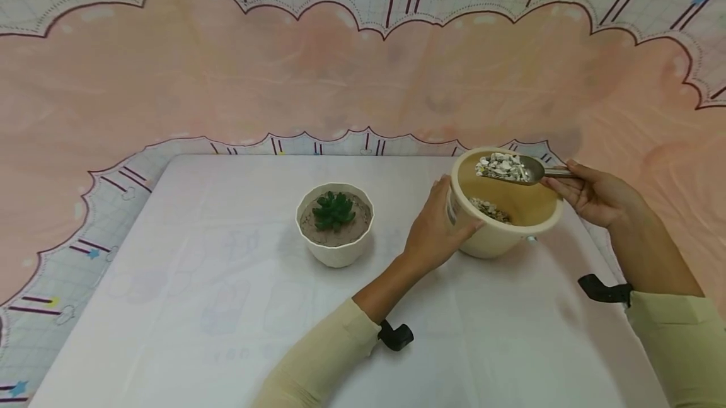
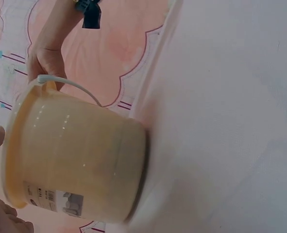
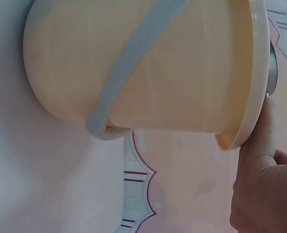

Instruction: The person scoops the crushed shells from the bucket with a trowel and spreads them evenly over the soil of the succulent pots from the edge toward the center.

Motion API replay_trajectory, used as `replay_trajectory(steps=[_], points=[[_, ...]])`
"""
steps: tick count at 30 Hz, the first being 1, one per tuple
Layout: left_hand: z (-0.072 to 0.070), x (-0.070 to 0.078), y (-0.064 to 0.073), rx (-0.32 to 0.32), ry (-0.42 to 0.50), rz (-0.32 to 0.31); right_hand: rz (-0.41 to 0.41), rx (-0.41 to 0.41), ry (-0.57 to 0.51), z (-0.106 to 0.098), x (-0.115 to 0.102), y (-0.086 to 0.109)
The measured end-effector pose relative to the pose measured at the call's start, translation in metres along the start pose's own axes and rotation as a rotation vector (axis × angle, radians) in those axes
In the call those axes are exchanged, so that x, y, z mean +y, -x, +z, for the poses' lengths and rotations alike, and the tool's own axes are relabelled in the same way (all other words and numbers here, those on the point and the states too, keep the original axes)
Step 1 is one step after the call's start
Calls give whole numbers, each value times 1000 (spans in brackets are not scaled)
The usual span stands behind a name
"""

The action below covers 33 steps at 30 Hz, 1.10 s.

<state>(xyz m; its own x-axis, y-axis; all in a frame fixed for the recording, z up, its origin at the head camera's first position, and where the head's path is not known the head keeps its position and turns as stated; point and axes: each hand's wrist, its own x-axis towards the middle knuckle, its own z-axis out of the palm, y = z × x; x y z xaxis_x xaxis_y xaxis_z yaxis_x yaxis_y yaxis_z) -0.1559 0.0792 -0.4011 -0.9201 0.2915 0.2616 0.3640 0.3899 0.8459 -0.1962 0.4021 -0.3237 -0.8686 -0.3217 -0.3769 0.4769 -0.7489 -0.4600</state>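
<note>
Showing gravel being scooped: a metal scoop [image 1: 534,170], loaded with whitish gravel [image 1: 500,166], lies over the mouth of a cream plastic bucket [image 1: 488,245], in which more gravel remains. Whether scoop and bucket touch is hard to tell. The right hand [image 1: 601,198] pinches the scoop's handle between thumb and fingers; the left hand [image 1: 438,229] grips the bucket's left side, thumb and fingers spread round it. The bucket stands on the desk [image 1: 227,307], its grey bail [image 3: 128,58] lowered. To the left, well apart, a green succulent [image 1: 334,210] sits in a white pot [image 1: 336,255]. The step appears to be lifting out a scoopful; the next move calls for a level scoop, lest gravel spill, and a steadied bucket.
</note>
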Motion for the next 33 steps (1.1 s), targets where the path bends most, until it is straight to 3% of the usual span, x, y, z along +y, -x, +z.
replay_trajectory(steps=[3,11,20,26,33], points=[[-8,2,7,6,7,-1,-15,22,-8,1,2,0],[-41,7,32,49,14,93,-42,-25,-5,4,9,2],[-85,14,54,161,22,187,-33,-74,-42,28,21,1],[-107,16,65,209,26,188,-8,-132,-16,44,33,-8],[-130,1,85,260,-23,151,-3,-38,4,52,40,-15]])
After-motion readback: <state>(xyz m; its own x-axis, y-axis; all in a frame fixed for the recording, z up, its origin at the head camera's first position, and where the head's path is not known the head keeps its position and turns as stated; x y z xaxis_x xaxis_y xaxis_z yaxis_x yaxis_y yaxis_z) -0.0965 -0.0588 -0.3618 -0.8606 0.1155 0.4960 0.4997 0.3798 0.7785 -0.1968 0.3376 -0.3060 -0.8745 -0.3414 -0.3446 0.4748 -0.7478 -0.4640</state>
